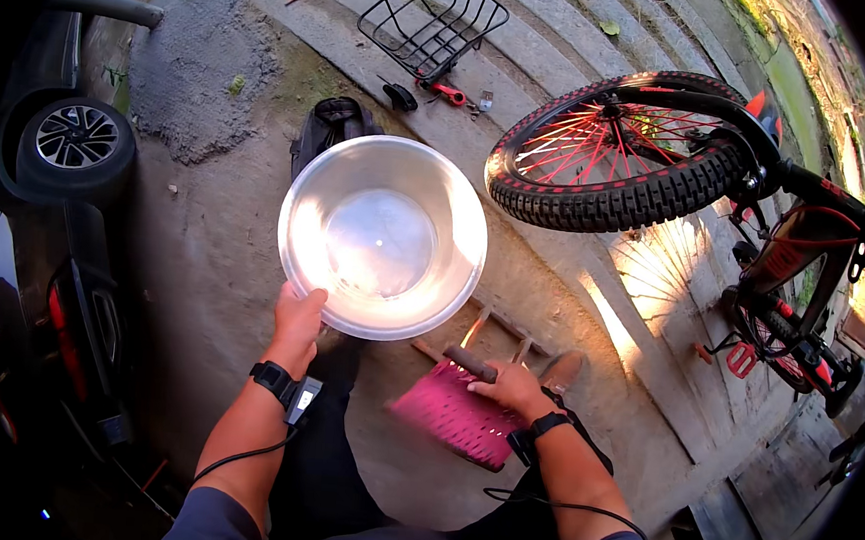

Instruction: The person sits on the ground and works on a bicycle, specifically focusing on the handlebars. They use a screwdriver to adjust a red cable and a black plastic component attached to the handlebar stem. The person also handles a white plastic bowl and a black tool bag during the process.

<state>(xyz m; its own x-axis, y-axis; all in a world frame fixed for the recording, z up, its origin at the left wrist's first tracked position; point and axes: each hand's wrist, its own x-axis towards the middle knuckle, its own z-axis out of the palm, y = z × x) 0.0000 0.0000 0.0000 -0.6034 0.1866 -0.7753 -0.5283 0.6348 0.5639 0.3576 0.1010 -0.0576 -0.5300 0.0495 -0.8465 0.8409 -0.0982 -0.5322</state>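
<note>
My left hand [298,319] is closed on the near rim of a round silver metal basin [384,242]. The basin is held up with its inside facing me and nothing in it. Lower and to the right, my right hand [514,388] wraps round the brown bar of a small folding stool [452,417]. Its seat is pink with rows of slots, and the seat's left end is blurred. Wooden frame pieces show beyond my hand. Both wrists wear black bands with cables. A black bag [334,123] is partly hidden behind the basin.
A black and red bicycle [794,265] fills the right side, its wheel [616,152] close to the basin. A black wire basket [433,24] lies on the slabs beyond, near a red part [450,95]. A dark car [71,275] stands along the left, beside a grey gravel pile [201,63].
</note>
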